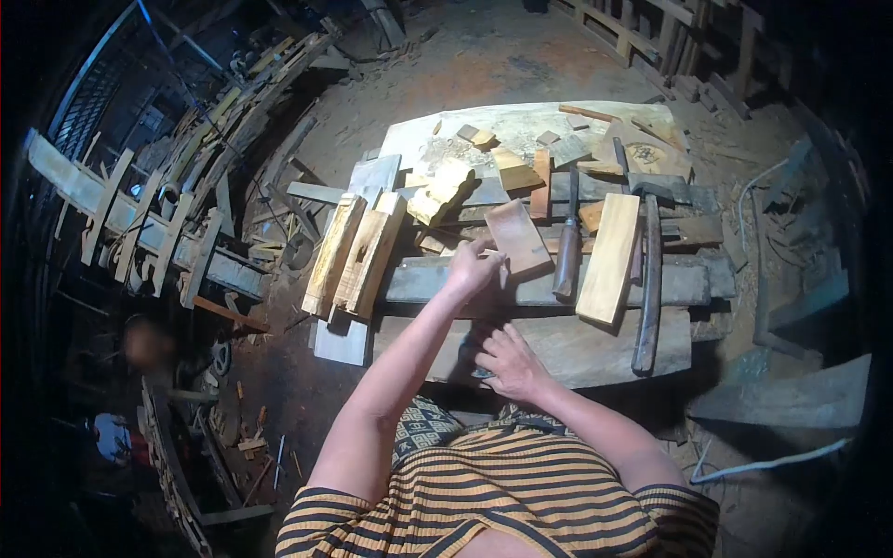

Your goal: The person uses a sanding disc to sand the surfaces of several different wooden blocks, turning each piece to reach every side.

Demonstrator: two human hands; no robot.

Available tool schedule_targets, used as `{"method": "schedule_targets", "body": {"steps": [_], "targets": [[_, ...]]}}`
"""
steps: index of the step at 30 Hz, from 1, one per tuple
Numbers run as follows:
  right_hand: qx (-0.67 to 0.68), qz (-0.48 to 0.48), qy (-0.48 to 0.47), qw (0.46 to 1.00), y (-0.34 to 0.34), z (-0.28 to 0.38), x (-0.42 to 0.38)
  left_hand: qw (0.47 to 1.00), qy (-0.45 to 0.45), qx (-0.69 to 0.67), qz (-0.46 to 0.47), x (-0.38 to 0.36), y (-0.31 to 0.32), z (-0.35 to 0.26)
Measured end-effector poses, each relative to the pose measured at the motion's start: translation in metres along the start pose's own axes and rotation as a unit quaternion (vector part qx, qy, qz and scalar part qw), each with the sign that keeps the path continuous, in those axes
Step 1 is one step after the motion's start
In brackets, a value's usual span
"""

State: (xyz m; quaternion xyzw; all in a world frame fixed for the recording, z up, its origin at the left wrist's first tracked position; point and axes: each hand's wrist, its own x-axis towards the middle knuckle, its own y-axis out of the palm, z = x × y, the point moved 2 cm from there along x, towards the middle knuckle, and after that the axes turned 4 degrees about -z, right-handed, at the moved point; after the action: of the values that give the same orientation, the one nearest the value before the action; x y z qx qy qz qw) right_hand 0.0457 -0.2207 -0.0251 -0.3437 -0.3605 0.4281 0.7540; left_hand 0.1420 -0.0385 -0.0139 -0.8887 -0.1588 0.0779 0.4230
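My left hand (473, 270) reaches over the bench with its fingers bent together at the lower left edge of a flat brown piece of wood (519, 236). Its fingertips are partly hidden, but they appear to grip that edge. Near the bench's front edge, my right hand (512, 363) rests on a plank (595, 349), fingers apart and holding nothing. Right of the brown piece lies a chisel (566, 256) with a thick wooden handle. Beside it are a pale wooden block (609, 260) and a hammer-like tool (648, 288) with a long wooden handle.
Two long wooden blocks (369, 256) lie side by side at the bench's left. Offcuts, including a yellowish chunk (441, 191), and shavings cover the far part. A slatted wooden frame (139, 228) stands left; a person is dimly visible lower left. Boards (791, 395) lie at right.
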Motion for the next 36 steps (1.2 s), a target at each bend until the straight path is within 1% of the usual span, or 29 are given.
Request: {"method": "schedule_targets", "body": {"steps": [1,3,4,6,8,9,10,12,14,15,16,18,20,21,22,23,24,26,27,28,30,31,35,36], "targets": [[-0.001,0.002,-0.008,1.0,0.001,0.0,0.0,1.0,-0.003,-0.001,-0.007,0.001,-0.006,0.005],[0.012,-0.075,-0.026,0.997,0.0,0.001,-0.001,0.997,-0.035,-0.06,-0.031,0.003,-0.018,0.013],[0.012,-0.072,-0.035,0.997,0.002,0.001,-0.001,0.997,-0.039,-0.061,-0.039,0.003,-0.024,0.017],[0.017,-0.103,-0.036,0.994,0.003,0.0,0.0,0.987,-0.033,0.002,-0.156,0.004,-0.043,0.019],[0.017,-0.089,-0.034,0.995,0.003,0.001,0.0,0.984,-0.061,0.007,-0.169,0.002,-0.056,0.017],[0.016,-0.08,-0.025,0.996,0.002,0.001,0.0,0.984,-0.029,0.041,-0.171,0.0,-0.058,0.016],[0.014,-0.07,-0.044,0.996,0.002,0.0,0.003,0.981,-0.004,0.076,-0.181,-0.002,-0.065,0.02],[0.031,-0.078,-0.017,0.996,0.003,0.0,0.002,0.986,0.022,0.047,-0.157,-0.018,-0.067,0.018],[0.039,-0.075,-0.025,0.996,0.002,0.002,0.004,0.979,0.08,0.062,-0.178,-0.035,-0.071,0.022],[0.035,-0.074,-0.021,0.996,0.001,0.002,0.005,0.968,0.121,0.081,-0.203,-0.044,-0.078,0.024],[0.03,-0.074,-0.018,0.997,0.001,0.001,0.006,0.967,0.116,0.081,-0.211,-0.05,-0.088,0.029],[0.029,-0.066,-0.025,0.997,0.001,0.001,0.007,0.942,0.118,0.189,-0.25,-0.066,-0.114,0.039],[0.038,-0.077,-0.021,0.996,0.001,0.002,0.008,0.912,0.09,0.232,-0.325,-0.078,-0.139,0.071],[0.036,-0.071,-0.028,0.996,0.0,0.004,0.009,0.915,0.055,0.223,-0.333,-0.085,-0.157,0.078],[0.034,-0.068,-0.019,0.997,-0.001,0.005,0.009,0.892,0.012,0.267,-0.366,-0.09,-0.169,0.095],[0.031,-0.065,-0.011,0.997,-0.001,0.006,0.01,0.88,-0.021,0.287,-0.377,-0.096,-0.182,0.112],[0.027,-0.06,-0.016,0.998,0.0,0.006,0.01,0.883,-0.088,0.291,-0.359,-0.104,-0.194,0.118],[0.016,-0.066,-0.017,0.998,0.003,0.005,0.01,0.919,-0.154,0.207,-0.299,-0.115,-0.213,0.143],[0.013,-0.061,-0.021,0.998,0.003,0.006,0.011,0.922,-0.187,0.178,-0.289,-0.118,-0.217,0.152],[0.014,-0.059,-0.018,0.998,0.003,0.006,0.011,0.922,-0.191,0.173,-0.29,-0.12,-0.221,0.159],[0.011,-0.054,-0.012,0.998,0.004,0.007,0.01,0.961,-0.147,0.029,-0.234,-0.119,-0.224,0.17],[0.008,-0.054,-0.012,0.998,0.005,0.007,0.01,0.955,-0.109,0.042,-0.272,-0.118,-0.222,0.171],[0.007,-0.057,-0.013,0.998,0.006,0.008,0.011,0.953,-0.116,0.044,-0.277,-0.122,-0.227,0.161],[0.001,-0.056,-0.016,0.998,0.007,0.009,0.011,0.95,-0.133,0.067,-0.273,-0.123,-0.229,0.159]]}}
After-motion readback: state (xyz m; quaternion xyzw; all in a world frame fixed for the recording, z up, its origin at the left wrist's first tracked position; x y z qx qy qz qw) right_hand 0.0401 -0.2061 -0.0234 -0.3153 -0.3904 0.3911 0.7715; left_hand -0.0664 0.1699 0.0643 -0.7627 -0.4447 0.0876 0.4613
